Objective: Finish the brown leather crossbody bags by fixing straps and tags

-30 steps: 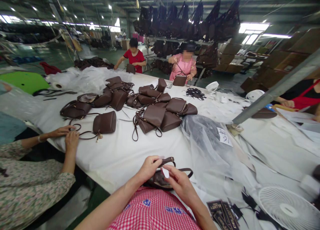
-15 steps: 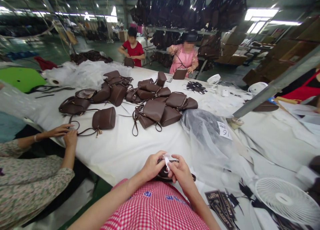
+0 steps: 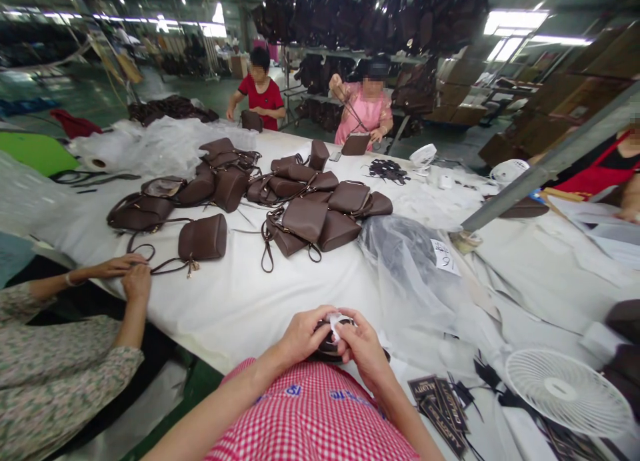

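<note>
One small white scrap point(image 3: 336, 323) is pinched in the grip of your right hand point(image 3: 363, 347), over a dark brown bag point(image 3: 329, 349) just beyond your checked apron point(image 3: 310, 417). Your left hand point(image 3: 304, 331) curls against the bag's other side; you cannot tell whether its grip is closed on anything. Ahead, brown bags point(image 3: 304, 219) lie heaped on the white-covered table point(image 3: 240, 301); to your left, a co-worker's hands point(image 3: 136, 281) rest near a single bag point(image 3: 203, 237). To your right are a clear plastic sack point(image 3: 400, 284), black cards point(image 3: 440, 421) and a white fan point(image 3: 565, 387). Across the table, two people point(image 3: 365, 111) each have a bag before them.
</note>
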`<state>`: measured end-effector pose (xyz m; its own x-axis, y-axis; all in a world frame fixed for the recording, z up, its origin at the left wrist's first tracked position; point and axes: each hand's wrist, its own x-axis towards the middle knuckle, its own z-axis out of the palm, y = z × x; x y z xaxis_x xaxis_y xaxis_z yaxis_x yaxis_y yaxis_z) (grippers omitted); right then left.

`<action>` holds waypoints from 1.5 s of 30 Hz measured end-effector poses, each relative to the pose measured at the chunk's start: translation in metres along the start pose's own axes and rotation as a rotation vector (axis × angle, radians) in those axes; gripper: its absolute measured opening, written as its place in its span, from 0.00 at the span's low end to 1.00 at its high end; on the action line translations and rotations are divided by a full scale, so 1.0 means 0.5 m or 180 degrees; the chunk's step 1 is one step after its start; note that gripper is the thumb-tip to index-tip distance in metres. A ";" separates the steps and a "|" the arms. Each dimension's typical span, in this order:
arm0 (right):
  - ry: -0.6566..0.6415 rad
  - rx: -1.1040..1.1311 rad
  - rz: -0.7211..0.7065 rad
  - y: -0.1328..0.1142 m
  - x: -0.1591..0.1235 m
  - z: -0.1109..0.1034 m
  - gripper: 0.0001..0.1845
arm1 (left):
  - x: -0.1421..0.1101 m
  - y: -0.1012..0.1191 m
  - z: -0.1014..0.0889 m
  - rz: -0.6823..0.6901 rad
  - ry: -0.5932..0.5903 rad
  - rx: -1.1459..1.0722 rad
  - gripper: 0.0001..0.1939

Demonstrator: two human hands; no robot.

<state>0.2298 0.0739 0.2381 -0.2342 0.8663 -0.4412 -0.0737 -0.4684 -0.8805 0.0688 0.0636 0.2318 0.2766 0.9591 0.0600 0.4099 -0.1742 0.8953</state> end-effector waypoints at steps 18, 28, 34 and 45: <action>-0.0506 -0.0196 0.0552 -0.037 0.016 -0.017 0.19 | -0.014 -0.021 0.007 0.0146 -0.0354 0.0504 0.12; -0.0098 -0.4017 -0.2308 -0.037 0.028 -0.021 0.10 | -0.003 -0.007 -0.010 0.0063 -0.0407 0.0210 0.06; 0.0383 -0.3516 -0.2341 -0.116 0.083 -0.047 0.11 | -0.008 -0.009 -0.009 0.0263 -0.0896 0.0445 0.07; -0.1464 -0.3173 -0.1354 -0.091 0.056 -0.038 0.14 | -0.009 -0.014 -0.021 0.0058 -0.0429 0.0029 0.07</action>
<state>0.2451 0.1228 0.2627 -0.7163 0.6804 -0.1547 0.5126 0.3628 -0.7782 0.0555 0.0627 0.2299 0.3980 0.9172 0.0160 0.4114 -0.1941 0.8905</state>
